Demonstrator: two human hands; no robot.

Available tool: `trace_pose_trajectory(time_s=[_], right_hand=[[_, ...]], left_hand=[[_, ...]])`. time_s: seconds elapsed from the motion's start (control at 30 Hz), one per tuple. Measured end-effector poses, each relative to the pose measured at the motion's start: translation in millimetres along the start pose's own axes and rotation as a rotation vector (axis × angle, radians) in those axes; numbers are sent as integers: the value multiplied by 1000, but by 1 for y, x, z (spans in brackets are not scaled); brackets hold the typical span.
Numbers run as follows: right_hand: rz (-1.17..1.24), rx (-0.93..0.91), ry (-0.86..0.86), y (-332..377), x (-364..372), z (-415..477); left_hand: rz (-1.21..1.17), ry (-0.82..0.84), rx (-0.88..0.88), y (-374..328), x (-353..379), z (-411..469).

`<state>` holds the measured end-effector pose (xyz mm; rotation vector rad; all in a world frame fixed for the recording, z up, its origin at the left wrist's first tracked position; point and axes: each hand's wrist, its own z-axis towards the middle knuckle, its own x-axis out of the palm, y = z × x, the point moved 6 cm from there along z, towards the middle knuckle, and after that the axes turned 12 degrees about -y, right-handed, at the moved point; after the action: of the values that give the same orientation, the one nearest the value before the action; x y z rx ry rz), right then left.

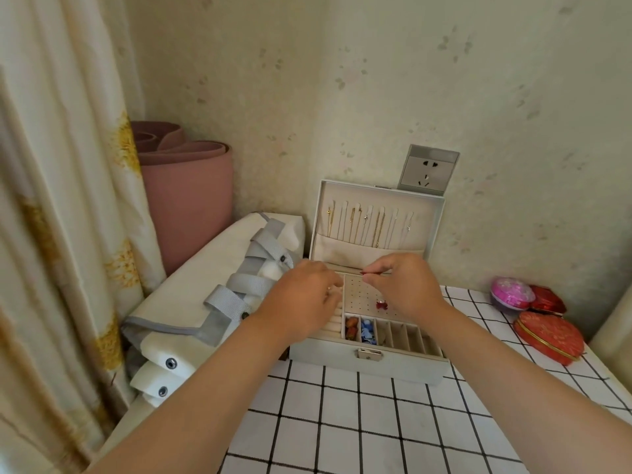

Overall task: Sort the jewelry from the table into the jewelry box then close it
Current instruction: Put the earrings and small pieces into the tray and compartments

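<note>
Head view puts the jewelry box [369,362] at the far edge of the grid-cloth bench [359,422], dead ahead at 12 o'clock. It is open, with its lid [376,248] standing upright against the wall. I count a row of thin chains [376,227] hanging on the lid's inner panel above a fabric pocket. In the tray, the front row of narrow slots runs from 9 to 3 o'clock. The first slot holds red-orange pieces [350,328] and the next holds blue pieces [367,333]. I cannot read what is in the slots to the right of these. A red earring [382,305] sits on the perforated pad at the tray's centre. My right hand [403,285] hovers over the pad's 12 o'clock edge, its fingers [379,268] narrowed to pinch a thin small piece [365,273], too tiny to identify. My left hand [304,299] covers the ring rolls at 9 o'clock; its fingers [333,285] are curled, and I cannot tell whether they grip anything. At 3 o'clock on the bench lie a red heart-shaped case [549,336], a red faceted case [547,301] and a pink round case [511,292], all closed. A white storage bag [212,278] at 9 o'clock is partly hidden by my left arm, and a rolled pink mat [188,200] stands at 10 o'clock.
</note>
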<state>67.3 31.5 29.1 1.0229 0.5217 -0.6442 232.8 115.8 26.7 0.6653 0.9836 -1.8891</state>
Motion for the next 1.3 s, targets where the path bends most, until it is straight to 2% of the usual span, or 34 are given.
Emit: trace_pose_trajectory(time_s=[0.13,0.37,0.5,0.9,1.03,1.17,1.3], right_hand=[[-108,-23,29,0,19,12],[-210,-108,47,0,35,17],[-223,-117,64,-2,37,18],[-287,-138,343,3,44,31],[-221,-91,358,4,40,28],[-22,-29,260,6,14,23],[-148,-91,292,-1,-8,4]], left_hand=[[120,78,79,3,14,-6],[155,239,18,9,31,-11],[132,234,7,11,32,-9],[160,211,4,13,34,-5],[161,207,3,13,34,-5],[165,205,1,13,34,-6],[219,147,15,9,29,-4]])
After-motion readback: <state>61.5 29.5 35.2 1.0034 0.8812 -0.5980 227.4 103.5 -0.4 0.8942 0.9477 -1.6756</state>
